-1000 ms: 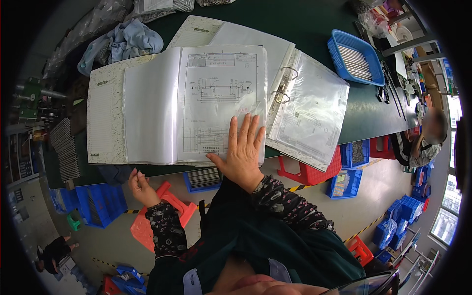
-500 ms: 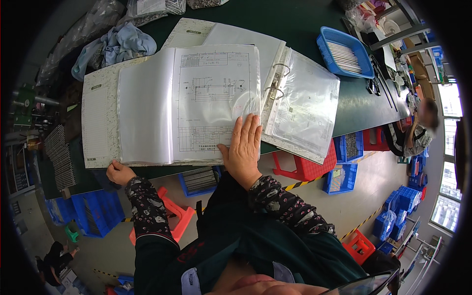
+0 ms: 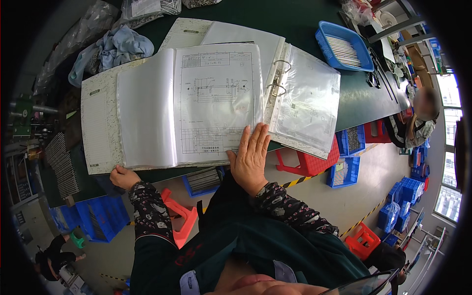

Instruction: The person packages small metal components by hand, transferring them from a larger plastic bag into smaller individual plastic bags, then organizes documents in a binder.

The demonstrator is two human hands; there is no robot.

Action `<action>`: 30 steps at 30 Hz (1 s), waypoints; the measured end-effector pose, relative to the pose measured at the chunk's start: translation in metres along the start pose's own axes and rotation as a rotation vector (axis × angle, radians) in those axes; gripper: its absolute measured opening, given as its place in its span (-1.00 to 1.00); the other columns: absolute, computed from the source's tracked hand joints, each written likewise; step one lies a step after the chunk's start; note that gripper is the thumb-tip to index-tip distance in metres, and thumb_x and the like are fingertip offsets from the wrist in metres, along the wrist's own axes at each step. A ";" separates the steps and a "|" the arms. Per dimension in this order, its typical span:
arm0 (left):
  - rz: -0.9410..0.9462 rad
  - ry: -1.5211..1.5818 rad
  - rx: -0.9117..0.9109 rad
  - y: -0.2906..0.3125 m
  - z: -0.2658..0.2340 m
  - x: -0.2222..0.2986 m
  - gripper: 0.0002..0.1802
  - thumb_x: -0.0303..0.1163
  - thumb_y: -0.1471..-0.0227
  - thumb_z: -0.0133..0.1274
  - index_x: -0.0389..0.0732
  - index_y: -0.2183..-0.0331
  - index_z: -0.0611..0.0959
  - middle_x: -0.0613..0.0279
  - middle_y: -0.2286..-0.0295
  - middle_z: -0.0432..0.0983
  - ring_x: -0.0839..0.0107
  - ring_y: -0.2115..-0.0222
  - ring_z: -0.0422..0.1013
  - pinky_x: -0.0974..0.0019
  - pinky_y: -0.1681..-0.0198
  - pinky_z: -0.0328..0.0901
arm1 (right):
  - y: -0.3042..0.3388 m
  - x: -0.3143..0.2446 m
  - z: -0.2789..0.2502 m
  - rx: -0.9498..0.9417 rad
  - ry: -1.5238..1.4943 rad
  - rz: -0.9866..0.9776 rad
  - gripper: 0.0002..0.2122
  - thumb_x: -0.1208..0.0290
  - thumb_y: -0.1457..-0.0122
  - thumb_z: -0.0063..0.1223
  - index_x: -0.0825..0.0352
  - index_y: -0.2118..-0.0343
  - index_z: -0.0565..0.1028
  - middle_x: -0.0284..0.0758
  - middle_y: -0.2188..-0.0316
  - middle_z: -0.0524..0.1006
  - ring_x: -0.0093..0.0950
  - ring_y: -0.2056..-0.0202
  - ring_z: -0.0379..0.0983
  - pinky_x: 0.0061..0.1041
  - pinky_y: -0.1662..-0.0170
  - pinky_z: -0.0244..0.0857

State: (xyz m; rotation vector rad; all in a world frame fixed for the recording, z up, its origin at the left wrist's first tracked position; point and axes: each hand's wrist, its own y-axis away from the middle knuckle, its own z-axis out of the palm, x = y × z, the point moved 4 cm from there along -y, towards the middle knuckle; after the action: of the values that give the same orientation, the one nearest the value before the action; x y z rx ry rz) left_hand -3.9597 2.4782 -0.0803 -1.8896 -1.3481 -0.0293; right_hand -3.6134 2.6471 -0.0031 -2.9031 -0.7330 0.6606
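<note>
An open ring binder (image 3: 101, 123) with marbled covers lies on the green table. Its clear sleeves hold a printed technical drawing (image 3: 216, 118). My right hand (image 3: 250, 160) lies flat near the lower right corner of the drawing's sleeve, fingers stretched out and the palm past the page's edge. My left hand (image 3: 124, 177) is closed at the binder's lower left edge, fingers curled; whether they pinch the cover is hidden. Partly under this binder, to the right, lies a second open binder (image 3: 307, 105) with metal rings showing.
A blue basket (image 3: 369, 54) of metal rods stands at the back right. A light blue cloth (image 3: 125, 46) lies at the back left, near bagged parts. More rods (image 3: 61, 164) sit at the left. Red stools (image 3: 182, 221) and blue bins stand below; another person (image 3: 415, 118) is at the right.
My right hand has slid slightly toward me and to the right, over the sleeve's lower corner. My left hand stays at the binder's edge. The whole view has shifted a little.
</note>
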 end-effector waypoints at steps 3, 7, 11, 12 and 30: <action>-0.014 0.011 -0.003 -0.001 -0.001 -0.003 -0.82 -0.40 0.05 0.02 -0.35 0.50 0.49 -0.02 0.47 0.38 0.05 0.39 0.29 0.11 0.28 0.19 | -0.005 -0.017 0.002 0.033 -0.060 -0.041 -0.31 0.47 0.02 -0.06 0.55 -0.13 -0.13 0.25 -0.11 -0.12 0.09 -0.19 -0.32 0.00 -0.17 -0.46; -0.038 0.032 -0.010 -0.001 -0.001 0.006 -0.76 -0.35 0.02 -0.01 -0.37 0.51 0.51 -0.08 0.49 0.39 0.04 0.41 0.30 0.09 0.28 0.20 | -0.015 -0.052 -0.013 0.028 -0.317 -0.173 -0.32 0.68 0.07 -0.12 0.56 -0.13 -0.15 0.21 -0.06 0.03 0.05 -0.16 -0.14 -0.07 -0.16 -0.26; -0.126 -0.044 -0.187 -0.001 0.009 -0.001 -0.77 -0.35 0.00 -0.05 -0.35 0.38 0.51 -0.03 0.34 0.39 0.10 0.27 0.30 0.17 0.18 0.21 | -0.017 -0.116 -0.042 -0.135 -0.768 -0.698 -0.21 0.46 0.08 0.09 0.35 -0.18 -0.15 0.17 -0.15 -0.15 0.04 -0.16 -0.13 -0.13 -0.14 -0.13; -0.246 0.265 -0.222 -0.002 0.017 -0.018 -0.74 -0.33 -0.02 -0.08 -0.34 0.33 0.50 -0.02 0.30 0.39 0.12 0.23 0.29 0.19 0.14 0.20 | -0.013 -0.125 -0.048 -0.181 -0.835 -0.808 -0.18 0.37 0.08 0.13 0.31 -0.18 -0.15 0.14 -0.17 -0.19 0.02 -0.19 -0.20 -0.10 -0.16 -0.19; -0.004 0.027 0.001 -0.008 0.020 -0.010 -0.81 -0.40 0.06 0.03 -0.37 0.46 0.51 -0.05 0.46 0.39 0.04 0.38 0.30 0.12 0.27 0.20 | -0.001 0.006 0.009 -0.065 -0.044 -0.040 -0.24 0.21 0.04 0.08 0.40 -0.16 -0.05 0.09 -0.18 -0.20 0.02 -0.21 -0.36 -0.05 -0.18 -0.49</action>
State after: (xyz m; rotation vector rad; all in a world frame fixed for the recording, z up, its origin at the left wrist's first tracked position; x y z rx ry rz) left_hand -3.9788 2.4832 -0.0933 -1.8793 -1.3336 -0.0564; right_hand -3.6125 2.6509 -0.0132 -2.9330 -0.8302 0.7115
